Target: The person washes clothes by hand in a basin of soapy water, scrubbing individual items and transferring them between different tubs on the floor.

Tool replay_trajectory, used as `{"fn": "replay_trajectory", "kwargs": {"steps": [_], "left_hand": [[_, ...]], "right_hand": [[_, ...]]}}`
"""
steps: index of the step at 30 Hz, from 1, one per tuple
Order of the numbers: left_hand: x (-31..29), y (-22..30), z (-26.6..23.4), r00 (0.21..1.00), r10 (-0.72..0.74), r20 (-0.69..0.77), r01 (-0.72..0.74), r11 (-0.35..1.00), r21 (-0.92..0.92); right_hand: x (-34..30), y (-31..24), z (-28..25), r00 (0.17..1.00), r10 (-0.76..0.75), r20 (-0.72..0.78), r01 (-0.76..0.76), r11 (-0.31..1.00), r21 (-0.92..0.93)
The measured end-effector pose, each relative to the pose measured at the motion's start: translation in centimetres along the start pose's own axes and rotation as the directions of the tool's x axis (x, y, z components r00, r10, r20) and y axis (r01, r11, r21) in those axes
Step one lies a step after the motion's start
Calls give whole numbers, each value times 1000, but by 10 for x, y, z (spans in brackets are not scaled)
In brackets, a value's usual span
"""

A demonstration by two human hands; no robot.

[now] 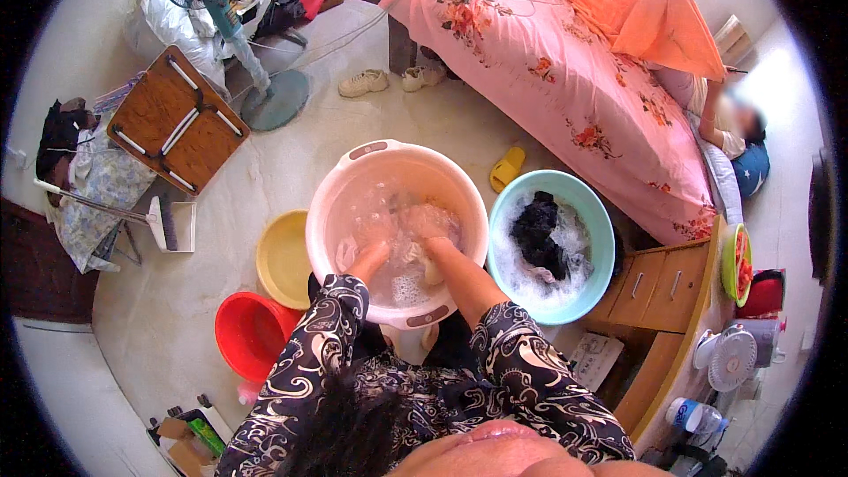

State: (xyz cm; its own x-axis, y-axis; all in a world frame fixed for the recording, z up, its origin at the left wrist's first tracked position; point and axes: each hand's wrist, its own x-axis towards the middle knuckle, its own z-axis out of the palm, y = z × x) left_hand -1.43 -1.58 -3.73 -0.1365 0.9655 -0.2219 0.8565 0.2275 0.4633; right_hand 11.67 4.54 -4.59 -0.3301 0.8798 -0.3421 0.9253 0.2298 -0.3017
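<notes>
Both my hands are down in the soapy water of a large pale pink basin [320,203] in front of me. My left hand [375,231] is near the basin's middle, beside a pale piece of wet cloth [345,254]. Close to its right, my right hand [427,221] touches pale, wet fabric that shows only faintly through the water. The fingers of both hands are hidden by water and foam, so their grip does not show. To the right, a light blue basin [603,230] holds dark wet cloth [541,234] in white suds.
At the left are a yellow basin [281,261] and a red bucket [238,336]. A yellow slipper [506,169] lies behind the blue basin. A bed [565,97], where a person lies, and a wooden cabinet [649,287] bound the right. A fan base [276,100] stands far left.
</notes>
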Motion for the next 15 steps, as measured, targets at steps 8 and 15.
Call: {"fn": "replay_trajectory", "kwargs": {"steps": [8,15], "left_hand": [[18,0,-6,991,128,31,-114,951,-289],[43,-24,-9,995,-85,-59,31,787,-617]], "right_hand": [[-11,21,-6,988,-87,-128,100,990,99],[-63,4,-48,938,-25,-345,214,825,523]]}}
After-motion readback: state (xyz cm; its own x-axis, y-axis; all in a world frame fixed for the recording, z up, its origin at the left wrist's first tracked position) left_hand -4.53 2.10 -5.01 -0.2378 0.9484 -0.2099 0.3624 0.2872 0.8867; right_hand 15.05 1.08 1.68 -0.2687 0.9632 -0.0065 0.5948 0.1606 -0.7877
